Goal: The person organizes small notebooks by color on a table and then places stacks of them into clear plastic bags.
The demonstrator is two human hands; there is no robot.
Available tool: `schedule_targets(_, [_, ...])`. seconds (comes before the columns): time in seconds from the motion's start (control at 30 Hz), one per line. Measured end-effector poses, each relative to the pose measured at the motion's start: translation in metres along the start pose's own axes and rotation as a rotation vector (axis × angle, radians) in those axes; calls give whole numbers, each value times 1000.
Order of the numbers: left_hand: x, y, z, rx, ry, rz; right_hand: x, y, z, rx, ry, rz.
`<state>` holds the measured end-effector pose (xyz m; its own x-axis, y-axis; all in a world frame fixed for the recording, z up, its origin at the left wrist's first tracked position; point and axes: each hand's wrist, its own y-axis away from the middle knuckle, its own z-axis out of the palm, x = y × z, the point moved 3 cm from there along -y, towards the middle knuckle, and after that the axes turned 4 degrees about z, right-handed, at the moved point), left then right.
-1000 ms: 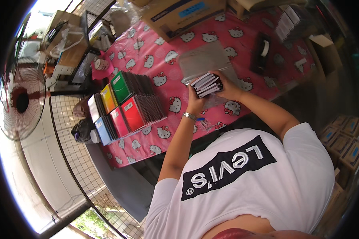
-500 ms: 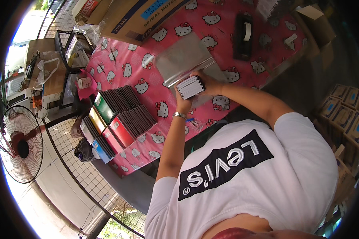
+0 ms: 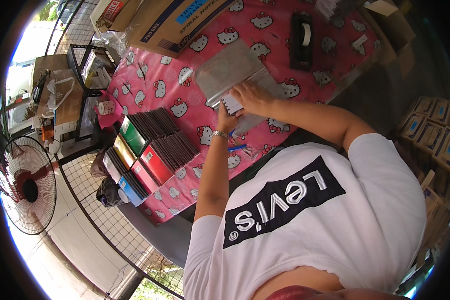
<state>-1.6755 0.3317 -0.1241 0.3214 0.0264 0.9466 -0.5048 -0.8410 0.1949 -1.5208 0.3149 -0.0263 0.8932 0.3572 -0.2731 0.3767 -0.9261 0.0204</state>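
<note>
A small stack of spiral notebooks point(image 3: 231, 103), white page edges showing, is held between my two hands above the table. My left hand point(image 3: 227, 120) is closed around its near left side. Over the top and right side lies my right hand point(image 3: 254, 99), fingers bent onto the stack and hiding much of it. Just beyond and partly beneath them, a pile of clear plastic sleeves point(image 3: 225, 70) rests on the pink patterned tablecloth point(image 3: 177, 130). A blue pen point(image 3: 237, 147) lies close to my left wrist.
Rows of spiral notebooks with coloured covers point(image 3: 152, 145) stand at the table's left. A large cardboard box point(image 3: 172, 30) sits at the back, and a black tape dispenser point(image 3: 301, 45) at the back right. Small cartons point(image 3: 427, 127) are stacked at far right; a fan point(image 3: 27, 185) stands at left.
My right hand has moved from the stack's right side to over its top, covering most of the page edges. The notebooks have shifted slightly left.
</note>
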Motion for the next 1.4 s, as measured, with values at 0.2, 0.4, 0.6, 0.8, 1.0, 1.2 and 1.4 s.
schedule_targets(0.2, [40,-35,-49,388,272,-153,71,-15,34,88,-854,828])
schedule_targets(0.4, [-18,-48,-36,318,329,-446,68,-31,84,-103,-1029,1118])
schedule_targets(0.6, [-8,-62,-20,353,405,-457,75,-24,84,0,-910,1191])
schedule_targets(0.8, [-28,-63,-29,473,335,-519,78,-17,45,188,-418,978])
schedule_targets(1.0, [-10,-57,-21,448,343,-477,-5,46,58,189,-518,-63])
schedule_targets(1.2, [-16,29,-51,556,-75,-189,-13,30,116,-176,-184,37])
schedule_targets(1.4, [-14,107,-21,400,-495,-41,-21,34,111,27,-211,-72])
